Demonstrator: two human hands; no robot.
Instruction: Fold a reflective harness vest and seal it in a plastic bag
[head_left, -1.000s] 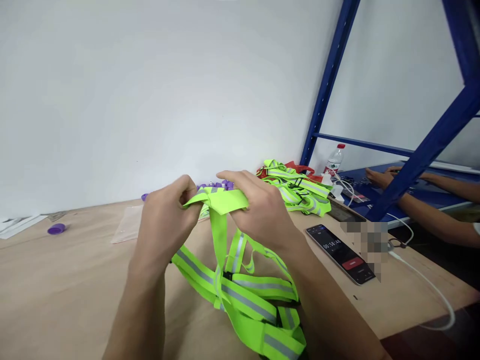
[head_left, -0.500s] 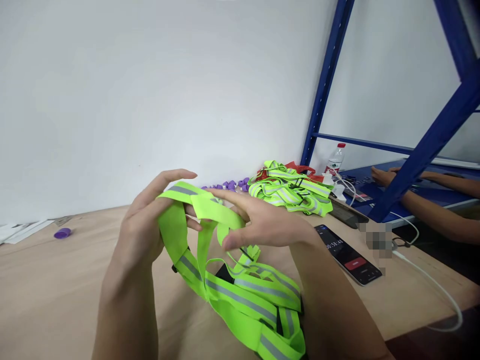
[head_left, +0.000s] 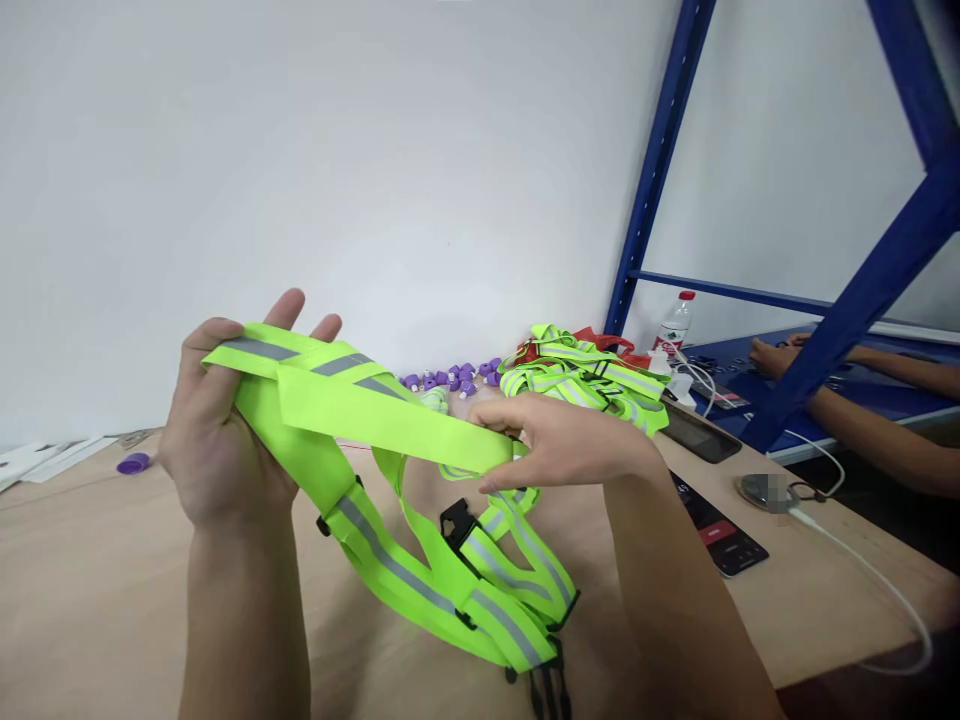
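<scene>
A neon-yellow reflective vest (head_left: pixel 390 425) made of straps with grey stripes is stretched between my two hands. My left hand (head_left: pixel 232 430) is palm up, its thumb and fingers holding the folded straps at the left. My right hand (head_left: pixel 547 440) pinches a strap between thumb and fingers. Below them the other straps hang in loops down towards the table. An open black buckle (head_left: pixel 456 522) hangs in the middle, and another black buckle (head_left: pixel 551 690) dangles at the bottom edge of the view.
More reflective straps (head_left: pixel 585 375) lie piled with red ones at the back. Several purple pieces (head_left: pixel 450 378) and a purple cap (head_left: pixel 133 463) lie on the table. To the right are a phone (head_left: pixel 724 535), a cable, a bottle (head_left: pixel 675 325), a blue rack (head_left: pixel 652 170) and another person's arms (head_left: pixel 885 420).
My left hand has moved left and turned palm up. The hands are farther apart, drawing the strap between them straight. The hanging loops have spread and shifted, showing the black buckle more clearly.
</scene>
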